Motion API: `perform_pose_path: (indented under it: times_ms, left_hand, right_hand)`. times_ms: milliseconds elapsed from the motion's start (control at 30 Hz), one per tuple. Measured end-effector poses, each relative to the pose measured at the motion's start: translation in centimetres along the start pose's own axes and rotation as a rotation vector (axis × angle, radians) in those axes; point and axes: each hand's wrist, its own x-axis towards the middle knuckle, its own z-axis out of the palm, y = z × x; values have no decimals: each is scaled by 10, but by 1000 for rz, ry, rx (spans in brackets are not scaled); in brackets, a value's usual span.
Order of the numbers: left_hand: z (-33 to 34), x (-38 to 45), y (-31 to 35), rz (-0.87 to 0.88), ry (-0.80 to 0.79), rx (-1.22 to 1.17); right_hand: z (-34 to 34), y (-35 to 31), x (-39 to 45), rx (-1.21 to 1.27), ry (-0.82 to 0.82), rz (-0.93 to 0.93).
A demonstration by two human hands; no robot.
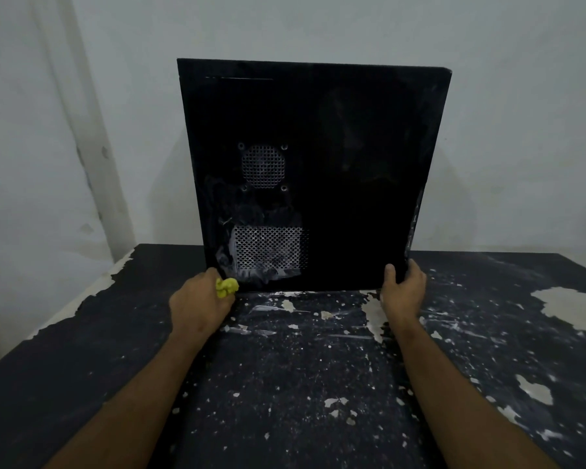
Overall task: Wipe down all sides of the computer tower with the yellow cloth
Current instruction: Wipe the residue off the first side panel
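Hands first: we have our left hand point(200, 299) at about 7 o'clock of the computer tower point(313, 177), fingers curled round the bunched yellow cloth point(227, 287), which sits at the tower's lower left corner, seemingly touching it. Our right hand point(403, 287) is at 5 o'clock, clamped on the tower's lower right edge with the thumb on the near face and the fingers wrapped behind.

The tower stands upright on the table point(318, 384), toward its far side at 12 o'clock from us, its broad side panel facing us.

We judge the step to be steadying or turning the tower so a face can be wiped. To do it well, we should keep the right hand firm on that edge so the case does not slide or tip while the left presses. We should open the cloth out flat, since a wad covers little, and work in overlapping strokes from the top edge down. The pale smears round the vents suggest this corner needs extra passes, light over the mesh so the cloth does not snag.

Counted: one tower, one cloth, two hands, one table, and two vents on the facing panel: a round vent point(263, 166) and a rectangular vent point(268, 248) below it.
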Motion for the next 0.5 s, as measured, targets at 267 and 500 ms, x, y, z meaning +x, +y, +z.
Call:
perform_pose_path:
  times_ms: [267,500]
  left_hand:
    - [0,4,-14,14,11,-12]
    - [12,2,14,207,-26,24]
  right_hand:
    - [1,6,2,7,-30,-38]
    - [4,10,3,-8,-20,-49]
